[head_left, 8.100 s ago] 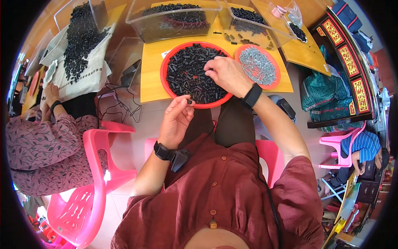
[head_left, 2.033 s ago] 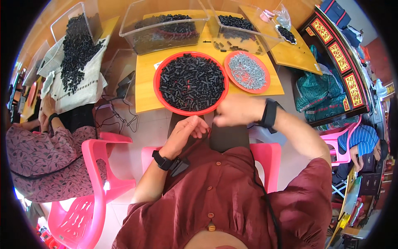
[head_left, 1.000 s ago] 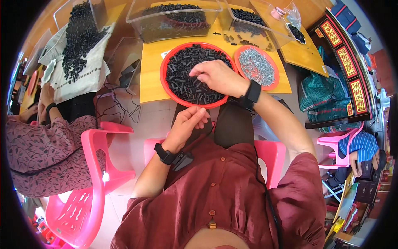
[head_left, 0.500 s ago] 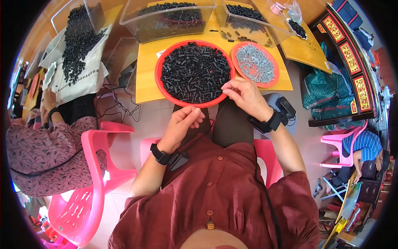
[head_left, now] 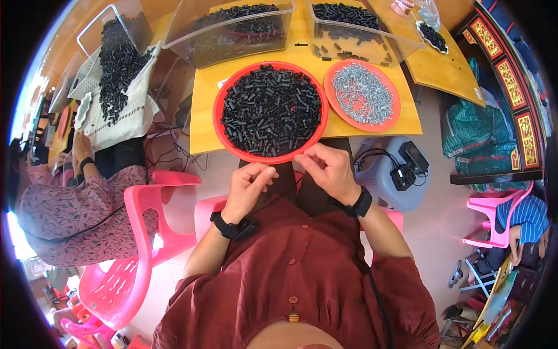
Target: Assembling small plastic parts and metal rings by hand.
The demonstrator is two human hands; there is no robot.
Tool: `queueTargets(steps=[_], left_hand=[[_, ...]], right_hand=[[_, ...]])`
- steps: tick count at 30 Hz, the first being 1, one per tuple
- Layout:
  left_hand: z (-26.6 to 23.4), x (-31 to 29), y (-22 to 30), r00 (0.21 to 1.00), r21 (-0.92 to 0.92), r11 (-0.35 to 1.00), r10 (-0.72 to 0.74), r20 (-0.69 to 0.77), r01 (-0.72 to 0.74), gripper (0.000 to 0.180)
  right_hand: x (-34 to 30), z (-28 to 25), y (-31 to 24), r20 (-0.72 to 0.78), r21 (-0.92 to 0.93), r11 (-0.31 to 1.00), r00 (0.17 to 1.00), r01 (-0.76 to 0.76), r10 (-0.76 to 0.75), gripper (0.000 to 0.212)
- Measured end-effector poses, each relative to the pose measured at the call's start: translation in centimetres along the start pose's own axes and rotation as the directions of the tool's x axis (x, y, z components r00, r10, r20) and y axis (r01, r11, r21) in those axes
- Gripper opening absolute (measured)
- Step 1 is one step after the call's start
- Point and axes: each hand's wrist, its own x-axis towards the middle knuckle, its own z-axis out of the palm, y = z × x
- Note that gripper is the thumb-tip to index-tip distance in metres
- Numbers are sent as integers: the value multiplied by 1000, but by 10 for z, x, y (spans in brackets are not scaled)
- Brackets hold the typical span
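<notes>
A round red tray [head_left: 217, 119] heaped with small black plastic pieces [head_left: 273, 110] rests at the table's front edge. Just below its near rim is my left hand [head_left: 249, 185], its fingers curled and thumb pressed to the forefinger. My right hand [head_left: 328, 170] is by the rim's lower right, with thumb and forefinger pinched together. Whatever either pinch holds is too small or hidden to make out. To the right of the tray lies an orange-red plate [head_left: 385, 120] of silvery screws [head_left: 363, 93].
Clear plastic bins [head_left: 232, 49] of black pieces stand at the table's back. A blue stool [head_left: 378, 180] with black devices [head_left: 402, 174] is at right. On the left another person [head_left: 87, 215] sits near a pink chair [head_left: 139, 256] and a cloth [head_left: 116, 131] with more pieces.
My right hand has come down and left from beside the plate toward my left hand, which stays near the tray's rim. The whole view has shifted slightly, showing more of the stool.
</notes>
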Motion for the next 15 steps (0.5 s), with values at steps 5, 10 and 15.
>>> queueTargets(steps=[5,10,15], left_hand=[[-4,-1,7,994,34,994,-103,23,102,23],[5,-5,37,987,116,982,-143,-80,151,14],[12,26,89,966,269,948,-104,-237,168,11]], right_hand=[[-4,-4,-12,-7,93,995,1000,-25,26,12],[0,-16,-21,-8,123,992,1000,-10,11,15],[3,-25,-20,-1,155,988,1000,-16,17,16]])
